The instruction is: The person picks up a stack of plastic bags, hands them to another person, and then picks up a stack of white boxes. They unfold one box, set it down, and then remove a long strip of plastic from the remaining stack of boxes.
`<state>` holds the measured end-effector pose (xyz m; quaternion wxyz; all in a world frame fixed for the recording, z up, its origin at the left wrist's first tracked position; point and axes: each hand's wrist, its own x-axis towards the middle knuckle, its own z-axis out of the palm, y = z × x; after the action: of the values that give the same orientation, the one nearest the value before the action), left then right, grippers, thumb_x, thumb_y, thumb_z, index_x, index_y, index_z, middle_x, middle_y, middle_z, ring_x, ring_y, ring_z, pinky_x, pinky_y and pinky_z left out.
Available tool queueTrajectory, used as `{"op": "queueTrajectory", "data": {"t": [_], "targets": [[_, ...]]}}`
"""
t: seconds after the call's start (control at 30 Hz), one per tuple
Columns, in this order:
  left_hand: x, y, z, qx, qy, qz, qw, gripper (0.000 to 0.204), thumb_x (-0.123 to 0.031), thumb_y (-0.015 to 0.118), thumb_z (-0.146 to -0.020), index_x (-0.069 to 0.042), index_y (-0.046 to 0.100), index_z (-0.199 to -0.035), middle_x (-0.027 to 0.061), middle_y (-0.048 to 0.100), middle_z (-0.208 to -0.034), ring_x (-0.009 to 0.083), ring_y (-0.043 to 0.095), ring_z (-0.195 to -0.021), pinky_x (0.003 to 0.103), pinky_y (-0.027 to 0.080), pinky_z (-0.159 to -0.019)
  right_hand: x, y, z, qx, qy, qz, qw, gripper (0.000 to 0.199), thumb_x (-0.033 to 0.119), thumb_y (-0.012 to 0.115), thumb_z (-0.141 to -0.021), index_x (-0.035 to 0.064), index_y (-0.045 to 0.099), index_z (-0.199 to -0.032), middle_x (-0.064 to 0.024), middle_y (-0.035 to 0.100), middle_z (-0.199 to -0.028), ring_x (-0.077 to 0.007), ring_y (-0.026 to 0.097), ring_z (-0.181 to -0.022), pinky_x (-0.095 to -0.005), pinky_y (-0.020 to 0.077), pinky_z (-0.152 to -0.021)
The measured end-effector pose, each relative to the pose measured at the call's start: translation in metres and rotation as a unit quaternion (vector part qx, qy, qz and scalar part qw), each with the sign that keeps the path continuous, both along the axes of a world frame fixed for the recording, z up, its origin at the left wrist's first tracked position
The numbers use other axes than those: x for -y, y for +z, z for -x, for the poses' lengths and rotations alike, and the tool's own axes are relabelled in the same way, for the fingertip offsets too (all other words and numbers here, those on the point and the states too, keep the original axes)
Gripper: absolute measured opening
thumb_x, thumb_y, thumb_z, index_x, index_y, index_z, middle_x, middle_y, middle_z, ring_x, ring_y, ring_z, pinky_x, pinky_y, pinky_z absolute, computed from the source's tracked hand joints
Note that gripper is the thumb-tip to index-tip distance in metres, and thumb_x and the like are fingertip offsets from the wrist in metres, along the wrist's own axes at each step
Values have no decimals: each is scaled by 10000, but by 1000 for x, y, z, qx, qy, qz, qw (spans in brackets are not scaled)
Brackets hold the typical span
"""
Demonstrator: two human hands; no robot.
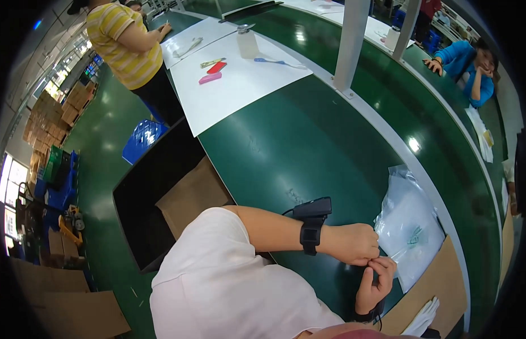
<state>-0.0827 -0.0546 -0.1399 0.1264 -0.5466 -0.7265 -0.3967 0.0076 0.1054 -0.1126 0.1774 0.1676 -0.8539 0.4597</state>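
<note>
Bag of clear, crinkled plastic film with a green printed mark (410, 220) lies on the smooth dark-green table (263, 147), just beyond the hands, its near edge against a flat brown cardboard sheet (452, 279). It looks light, limp and slippery, quick to crease but hard to break; whether it is filled I cannot tell. A loose edge or corner seems the best place to pinch it.

The bare left hand (351, 243) is curled, its fingertips meeting those of the bare right hand (375, 284), half open with bent fingers and thumb raised; whether either grips something small cannot be made out.

A white fabric glove (423, 319) rests on the cardboard. Farther along, a large white sheet (212, 110) covers the table, with a deep black bin (141, 209) beside it. A person in a yellow-and-white striped shirt (113, 48) stands over the shiny green floor (102, 164).
</note>
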Motion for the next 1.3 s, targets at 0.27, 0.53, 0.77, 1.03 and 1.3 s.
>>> {"op": "queueTrajectory", "data": {"t": [0.27, 0.53, 0.77, 1.03, 1.3], "targets": [[2, 1, -5, -3, -9, 2, 1000, 168, -192, 657, -741, -84, 529, -729, 28, 515, -691, 227, 510, -701, 343, 394, -622, 0, -4, -2, 8, -3, 6, 1000, 111, 31, 597, -763, 3, 598, -869, -117, 573, -895, -299, 515, -873, -381, 415, -803], [-2, 6, -4, -4, -37, 21, 999, 150, -160, 642, -672, -90, 520, -726, 44, 496, -667, 250, 510, -657, 369, 402, -590, -1, -2, -7, -18, -17, -18, 1000, 149, -34, 616, -724, 19, 608, -862, -135, 582, -851, -316, 544, -809, -388, 430, -760], [-7, 19, 6, 52, -1, 37, 998, 241, -17, 670, -621, -60, 617, -852, 69, 556, -707, 271, 541, -656, 376, 425, -592, -9, -5, 12, -55, -18, 31, 998, 180, -20, 662, -693, 33, 638, -863, -101, 587, -897, -285, 538, -858, -362, 432, -771], [-8, 24, 6, 46, 16, 33, 998, 208, -18, 667, -651, -61, 630, -851, 54, 567, -704, 251, 539, -637, 357, 432, -596, -7, -2, 8, -46, -21, 26, 998, 183, -26, 660, -691, 37, 643, -862, -87, 592, -914, -274, 541, -876, -353, 429, -785], [-7, 12, -1, 55, 19, 21, 998, 181, -52, 638, -692, -75, 628, -871, 62, 569, -732, 253, 544, -693, 360, 437, -642, -3, 2, 1, -52, -33, -2, 998, 186, -55, 629, -685, 31, 622, -850, -117, 593, -901, -298, 554, -852, -371, 437, -777]]}}
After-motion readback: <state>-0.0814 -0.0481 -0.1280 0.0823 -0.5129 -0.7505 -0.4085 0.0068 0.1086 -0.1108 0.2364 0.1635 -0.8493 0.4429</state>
